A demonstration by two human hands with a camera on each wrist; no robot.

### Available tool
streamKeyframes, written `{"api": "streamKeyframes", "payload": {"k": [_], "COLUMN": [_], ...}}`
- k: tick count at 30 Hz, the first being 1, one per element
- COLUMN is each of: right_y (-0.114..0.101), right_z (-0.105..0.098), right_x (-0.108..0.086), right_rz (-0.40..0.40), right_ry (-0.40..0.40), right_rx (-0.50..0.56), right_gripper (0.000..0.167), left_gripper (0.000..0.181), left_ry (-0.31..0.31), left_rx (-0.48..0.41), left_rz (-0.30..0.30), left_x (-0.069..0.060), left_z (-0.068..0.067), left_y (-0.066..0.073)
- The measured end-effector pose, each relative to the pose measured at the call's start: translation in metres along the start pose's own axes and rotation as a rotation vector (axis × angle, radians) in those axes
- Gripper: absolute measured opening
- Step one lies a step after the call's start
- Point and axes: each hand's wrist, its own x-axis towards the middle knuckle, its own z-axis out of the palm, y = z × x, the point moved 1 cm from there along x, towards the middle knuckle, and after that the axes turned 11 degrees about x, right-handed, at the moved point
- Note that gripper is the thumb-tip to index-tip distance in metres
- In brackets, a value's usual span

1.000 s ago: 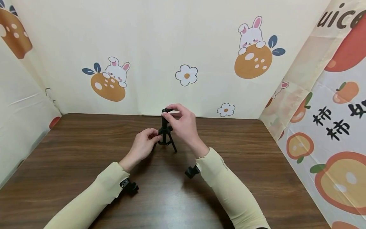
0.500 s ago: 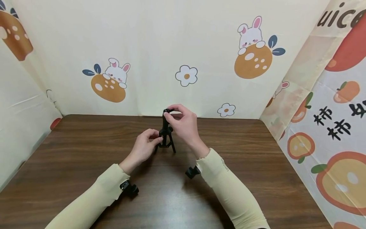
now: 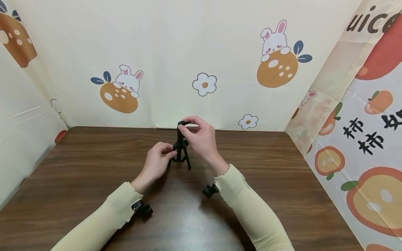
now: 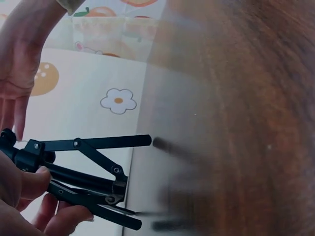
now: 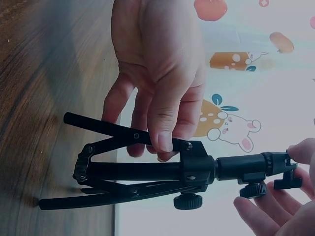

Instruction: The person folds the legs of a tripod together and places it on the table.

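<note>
Pale yellow sleeves (image 3: 252,205) cover both forearms, which reach forward over the brown table (image 3: 257,174) and angle inward until the hands nearly meet at one black mini tripod (image 3: 180,144). It is upright near the table's back edge; whether its feet bear on the surface is hard to tell. Low on its near side, the left hand (image 3: 156,158) pinches one leg between thumb and fingers; the right hand (image 3: 201,136), raised higher, grasps the tripod's head, thumb toward the person. Three legs (image 5: 81,202) spread below the hub, and two knobs (image 5: 188,201) show along the body. One black device (image 3: 143,210) sits at each wrist. Writing appears on the right-hand cloth (image 3: 333,164): "uice", cut off at its start, and the character 柿 twice, beside another clipped by the edge. Two flowers (image 3: 204,84) and two full rabbits (image 3: 128,82) decorate the back cloth (image 3: 172,45).
</note>
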Motion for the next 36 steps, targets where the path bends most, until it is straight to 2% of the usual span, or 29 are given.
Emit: {"api": "streamKeyframes", "payload": {"k": [6,13,19,24,31,36], "right_y": [0.001,0.0,-0.002,0.0,0.006,-0.008], "right_z": [0.0,0.002,0.001,-0.002,-0.01,-0.02], "right_x": [0.0,-0.001,-0.002,-0.004,-0.007,-0.017], "right_rz": [-0.045,-0.018,-0.01,-0.035,-0.048,-0.034], "right_ry": [-0.013,-0.004,0.004,-0.012,-0.078,-0.123], "right_rx": [0.0,-0.015,-0.028,0.003,0.038,0.038], "right_gripper": [0.015,0.018,0.019,0.018,0.039,0.047], "left_gripper": [0.006,0.006,0.005,0.006,0.008,0.008], "left_ry": [0.01,0.004,0.004,-0.018,-0.025,-0.029], "left_rx": [-0.068,-0.117,-0.116,-0.101,-0.084,-0.098], "left_rz": [0.001,-0.024,-0.011,-0.022,-0.023,-0.016], "left_x": [-0.001,-0.003,-0.003,-0.003,-0.004,-0.003], "left_z": [0.006,0.011,0.013,0.013,0.011,0.012], "left_y": [-0.001,-0.001,-0.001,-0.001,-0.004,-0.005]}}
